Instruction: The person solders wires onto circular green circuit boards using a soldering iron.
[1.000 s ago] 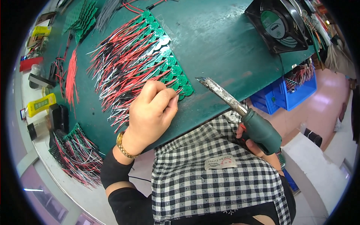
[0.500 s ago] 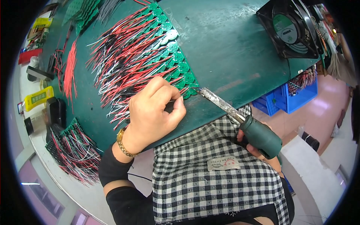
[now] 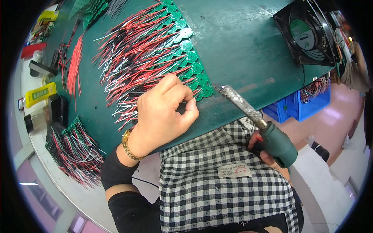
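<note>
My left hand (image 3: 165, 112) is closed in a pinch at the near corner of the circuit boards; whatever lies between thumb and fingertip is too small to make out. Beside it, rows of round green circuit boards (image 3: 197, 68) overlap on the table, with red, black and white wires (image 3: 132, 58) fanning out leftward. My right hand (image 3: 267, 158) grips the dark green handle of a soldering iron (image 3: 248, 108), which hides most of that hand. The iron's tip points up and left, a short gap from the last board.
A black fan (image 3: 305, 35) stands at the green table's (image 3: 237, 50) far right. Loose red wires (image 3: 74, 70) lie at left, near a yellow package (image 3: 40, 94). Another wired board bundle (image 3: 75, 151) rests at lower left. Blue bins (image 3: 314, 103) sit beyond the right table edge.
The soldering iron has drawn back rightward, its tip leaving the near corner board. My left hand stays pinched in nearly the same place. The whole view has shifted slightly.
</note>
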Demonstrator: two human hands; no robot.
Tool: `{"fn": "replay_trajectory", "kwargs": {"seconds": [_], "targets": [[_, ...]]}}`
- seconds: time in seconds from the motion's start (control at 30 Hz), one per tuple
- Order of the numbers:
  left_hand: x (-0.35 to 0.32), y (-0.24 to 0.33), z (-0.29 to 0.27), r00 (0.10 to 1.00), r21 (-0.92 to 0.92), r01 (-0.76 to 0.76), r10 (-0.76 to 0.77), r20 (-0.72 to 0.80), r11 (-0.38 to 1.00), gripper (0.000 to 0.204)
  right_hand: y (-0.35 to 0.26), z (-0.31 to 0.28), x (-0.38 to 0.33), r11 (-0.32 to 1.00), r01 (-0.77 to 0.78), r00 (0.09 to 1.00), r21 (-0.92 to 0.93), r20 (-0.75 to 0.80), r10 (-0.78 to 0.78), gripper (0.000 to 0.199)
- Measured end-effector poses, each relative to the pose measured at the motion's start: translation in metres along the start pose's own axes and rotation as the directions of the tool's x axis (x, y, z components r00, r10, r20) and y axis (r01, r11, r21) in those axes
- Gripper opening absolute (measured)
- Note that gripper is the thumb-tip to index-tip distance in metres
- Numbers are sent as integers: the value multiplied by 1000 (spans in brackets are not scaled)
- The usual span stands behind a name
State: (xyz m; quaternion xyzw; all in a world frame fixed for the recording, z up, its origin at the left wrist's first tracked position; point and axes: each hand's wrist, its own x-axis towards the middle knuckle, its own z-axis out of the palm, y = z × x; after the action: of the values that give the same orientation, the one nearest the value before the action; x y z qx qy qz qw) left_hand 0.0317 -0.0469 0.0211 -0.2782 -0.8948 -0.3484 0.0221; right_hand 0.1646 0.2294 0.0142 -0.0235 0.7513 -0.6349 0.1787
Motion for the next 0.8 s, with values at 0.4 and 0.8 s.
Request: {"fn": "replay_trajectory", "kwargs": {"seconds": [0.4, 0.8], "targets": [[5, 4, 1, 1000, -16, -15, 15, 7, 1000, 14, 23, 19, 0, 908, 78, 965, 412, -258, 34, 62], [19, 12, -48, 892, -194, 166, -63, 448, 967, 9, 45, 13, 41, 813, 470, 796, 344, -563, -222, 56]]}}
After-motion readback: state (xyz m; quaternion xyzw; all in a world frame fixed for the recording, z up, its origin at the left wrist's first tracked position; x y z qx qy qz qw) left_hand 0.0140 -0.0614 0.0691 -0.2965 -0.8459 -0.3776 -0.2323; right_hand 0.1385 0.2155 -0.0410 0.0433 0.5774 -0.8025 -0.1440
